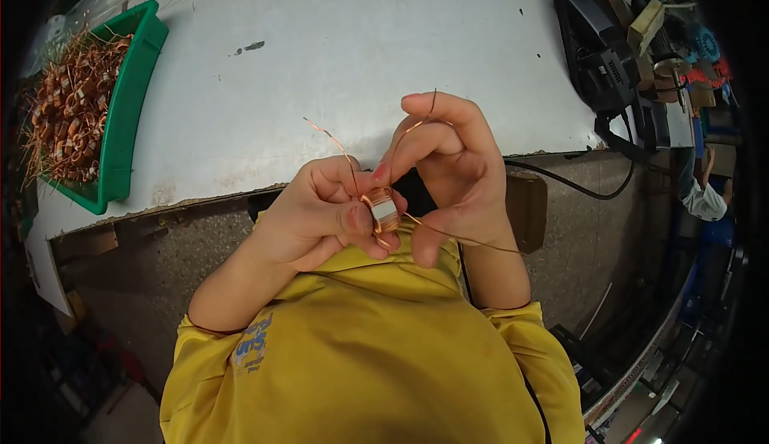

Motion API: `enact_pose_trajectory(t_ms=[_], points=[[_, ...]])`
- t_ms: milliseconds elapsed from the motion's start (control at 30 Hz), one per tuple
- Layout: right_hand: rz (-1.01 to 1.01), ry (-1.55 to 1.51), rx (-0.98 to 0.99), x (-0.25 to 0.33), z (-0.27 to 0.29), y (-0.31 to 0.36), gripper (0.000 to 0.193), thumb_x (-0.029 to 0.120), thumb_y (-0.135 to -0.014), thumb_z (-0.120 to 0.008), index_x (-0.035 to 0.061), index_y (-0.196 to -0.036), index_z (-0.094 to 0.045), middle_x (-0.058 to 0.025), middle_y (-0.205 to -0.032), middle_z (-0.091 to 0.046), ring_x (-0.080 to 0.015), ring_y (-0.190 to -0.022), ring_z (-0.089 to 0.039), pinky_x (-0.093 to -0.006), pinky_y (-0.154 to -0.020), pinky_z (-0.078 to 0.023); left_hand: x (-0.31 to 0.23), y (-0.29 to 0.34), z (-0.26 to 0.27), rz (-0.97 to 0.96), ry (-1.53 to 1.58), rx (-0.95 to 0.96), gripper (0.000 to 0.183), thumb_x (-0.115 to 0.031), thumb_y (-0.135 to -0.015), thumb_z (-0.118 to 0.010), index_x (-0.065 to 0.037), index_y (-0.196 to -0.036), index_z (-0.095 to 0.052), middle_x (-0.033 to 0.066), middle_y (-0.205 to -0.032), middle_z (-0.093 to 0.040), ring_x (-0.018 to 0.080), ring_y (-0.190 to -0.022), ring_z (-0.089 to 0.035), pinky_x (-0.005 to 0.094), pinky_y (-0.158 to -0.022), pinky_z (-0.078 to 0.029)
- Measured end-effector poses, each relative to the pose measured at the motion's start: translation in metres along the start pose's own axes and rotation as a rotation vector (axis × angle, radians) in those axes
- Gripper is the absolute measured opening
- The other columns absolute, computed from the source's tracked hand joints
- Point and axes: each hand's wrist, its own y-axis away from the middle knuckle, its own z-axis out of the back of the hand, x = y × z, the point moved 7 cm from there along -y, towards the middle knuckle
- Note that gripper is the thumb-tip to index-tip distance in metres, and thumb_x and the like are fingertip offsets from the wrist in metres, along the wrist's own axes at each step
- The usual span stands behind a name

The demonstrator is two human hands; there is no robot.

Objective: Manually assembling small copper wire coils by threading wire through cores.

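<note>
Copper coil [383,209] is pinched by the left hand [320,212], its axis roughly level. Its wire [400,136] is pinched above by the right hand [448,164], just beside.

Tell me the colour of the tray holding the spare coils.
Green tray, clearest in the head view.

1 head-worn fisheye view, looking steeply down from above the person's chest.

The camera sits close over the left hand [320,212] and right hand [448,172], which meet near the picture's middle just above the yellow shirt [368,348] that fills the lower edge. It faces forward and down across the near edge of the white counter [360,52], whose far edge runs out at the top. The counter's edges bend toward the dark rim. No 2nd view is given.
</note>
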Motion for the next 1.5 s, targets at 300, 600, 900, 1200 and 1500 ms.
enact_pose_trajectory(t_ms=[300, 600, 900, 1200, 1500], points=[[0.242, 0.172, 0.024, 0.009, 0.005, 0.013, 0.088, -0.012, -0.051, -0.073, 0.0013, -0.128, -0.033, -0.0117, -0.094, -0.063, -0.0149, -0.081, -0.055, -0.0258, -0.074, -0.043, 0.0, -0.001, -0.003, -0.056, -0.053, -0.096, 0.019, 0.004, -0.076, -0.063, 0.002, -0.094, -0.056, 0.0154, -0.091, -0.062, 0.0259, -0.075, -0.064, 0.0324, -0.068, -0.056], [-0.083, 0.239, -0.137, -0.01, 0.008, 0.026, 0.103, 0.0, -0.044, -0.081, -0.0003, -0.132, -0.028, -0.0122, -0.094, -0.064, -0.0151, -0.084, -0.05, -0.0243, -0.075, -0.039, 0.004, 0.003, -0.006, -0.109, -0.08, -0.162, 0.027, 0.001, -0.074, -0.065, 0.001, -0.099, -0.055, 0.0151, -0.088, -0.062, 0.0274, -0.077, -0.064, 0.0264, -0.057, -0.054], [-0.018, 0.219, -0.014, -0.007, 0.0, 0.017, 0.112, 0.015, -0.042, -0.087, -0.0011, -0.134, -0.025, -0.0109, -0.09, -0.064, -0.0148, -0.082, -0.047, -0.0228, -0.074, -0.038, 0.01, 0.003, -0.005, -0.081, -0.101, -0.132, 0.025, 0.01, -0.072, -0.063, 0.004, -0.096, -0.058, 0.0144, -0.082, -0.063, 0.0235, -0.075, -0.064, 0.0264, -0.069, -0.055], [-0.012, -0.074, -0.191, -0.021, 0.012, 0.025, 0.101, 0.02, -0.051, -0.085, -0.0026, -0.132, -0.028, -0.0058, -0.077, -0.061, -0.0104, -0.077, -0.044, -0.0209, -0.068, -0.037, 0.014, 0.0, 0.0, -0.148, -0.119, -0.187, 0.022, 0.012, -0.071, -0.064, 0.004, -0.091, -0.06, 0.014, -0.078, -0.064, 0.02, -0.07, -0.064, 0.0217, -0.065, -0.054], [-0.008, 0.028, -0.13, -0.02, 0.008, 0.027, 0.065, 0.029, -0.07, -0.073, -0.0008, -0.121, -0.046, 0.0011, -0.065, -0.053, -0.0089, -0.074, -0.041, -0.0198, -0.062, -0.036, 0.003, 0.0, -0.017, -0.173, -0.524, -0.235, 0.024, 0.013, -0.067, -0.067, 0.004, -0.089, -0.06, 0.0114, -0.078, -0.064, 0.0103, -0.063, -0.059, 0.0165, -0.061, -0.049]])
